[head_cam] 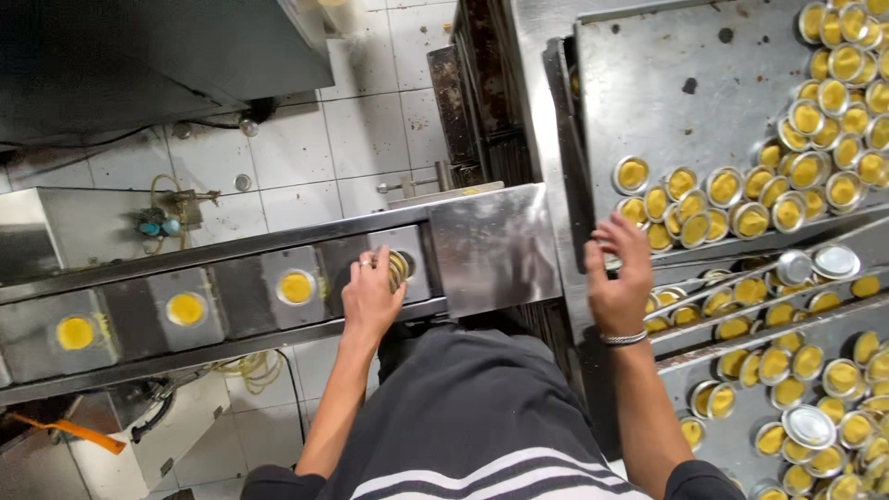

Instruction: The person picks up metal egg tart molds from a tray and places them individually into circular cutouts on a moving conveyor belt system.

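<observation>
Filled tin (398,269) sits gripped in the left hand (370,296) over a conveyor (231,292) slot, while the right hand (619,278) hovers open near the tray (667,102) of tins.

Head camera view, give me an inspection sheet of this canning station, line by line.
Surface: steel conveyor with square pockets; steel tray table on the right, with dark spots.
Job's things: open round cans of yellow filling crowded on the table; three filled cans sit in conveyor pockets.
Clutter: a few cans lying upside down among the rest.
Hands: left hand sets a can into a pocket; right hand, wearing a bracelet, reaches open toward the table's cans.
Cables: hoses and wires under and behind the conveyor.
Surroundings: white tiled floor, stained; orange-handled tool at lower left.
</observation>
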